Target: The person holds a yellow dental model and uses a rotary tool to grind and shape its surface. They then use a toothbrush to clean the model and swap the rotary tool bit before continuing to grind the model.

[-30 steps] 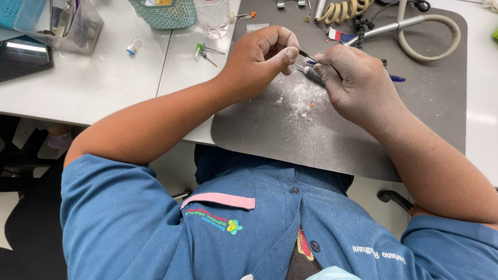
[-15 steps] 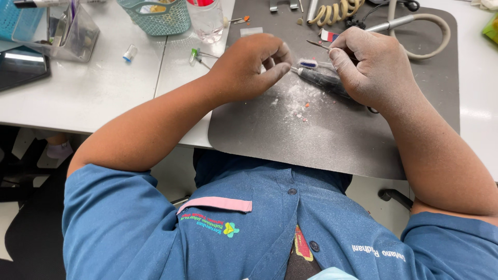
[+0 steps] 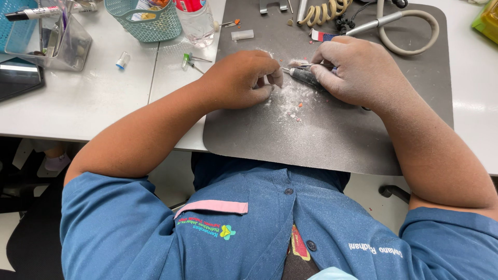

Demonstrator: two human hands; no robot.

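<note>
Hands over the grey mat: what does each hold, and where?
The right hand grips a dark rotary handpiece around its barrel. The left hand has its fingers curled shut; what it pinches is hidden.

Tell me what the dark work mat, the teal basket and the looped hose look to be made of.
Dark work mat: likely rubber or soft plastic; matte grey, dusted with white powder.
Teal basket: moulded plastic; regular slotted openwork.
Looped hose: flexible rubber or plastic, beige and smooth; it bends in a curve.

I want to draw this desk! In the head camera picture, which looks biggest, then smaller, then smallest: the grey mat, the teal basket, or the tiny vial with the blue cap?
1. Grey mat, by far the largest.
2. Teal basket, partly cut off at the top edge.
3. Vial with the blue cap, smallest.
</note>
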